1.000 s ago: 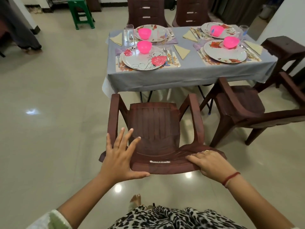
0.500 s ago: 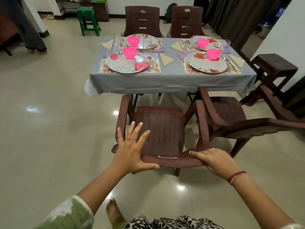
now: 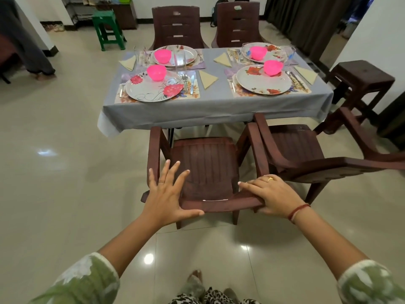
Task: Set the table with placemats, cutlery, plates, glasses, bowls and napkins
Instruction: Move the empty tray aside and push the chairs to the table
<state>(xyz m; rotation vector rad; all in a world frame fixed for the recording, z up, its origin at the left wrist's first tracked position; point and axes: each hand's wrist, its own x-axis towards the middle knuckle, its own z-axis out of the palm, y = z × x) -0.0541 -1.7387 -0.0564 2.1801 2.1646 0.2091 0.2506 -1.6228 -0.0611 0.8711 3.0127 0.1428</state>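
The table under a grey cloth [image 3: 214,110] carries several place settings: floral plates [image 3: 153,91] on placemats [image 3: 195,94], pink bowls [image 3: 156,72], glasses [image 3: 180,59], a spoon and knife [image 3: 189,83] and folded napkins [image 3: 208,79]. A brown plastic armchair [image 3: 206,163] stands in front of me, its seat reaching the cloth's near edge. My left hand [image 3: 166,194] presses on the chair's back rim with straight, spread fingers. My right hand [image 3: 274,196] grips the right end of that rim.
A second brown armchair [image 3: 295,145] stands touching the first on its right. Two more chairs [image 3: 177,27] face me across the table. A brown stool [image 3: 361,77] is at the right wall, a green stool [image 3: 107,29] at the far left. Bare tiled floor spreads left.
The chair has slid forward toward the table, close beside the second chair. Both hands stayed on its back rim, and my view has risen.
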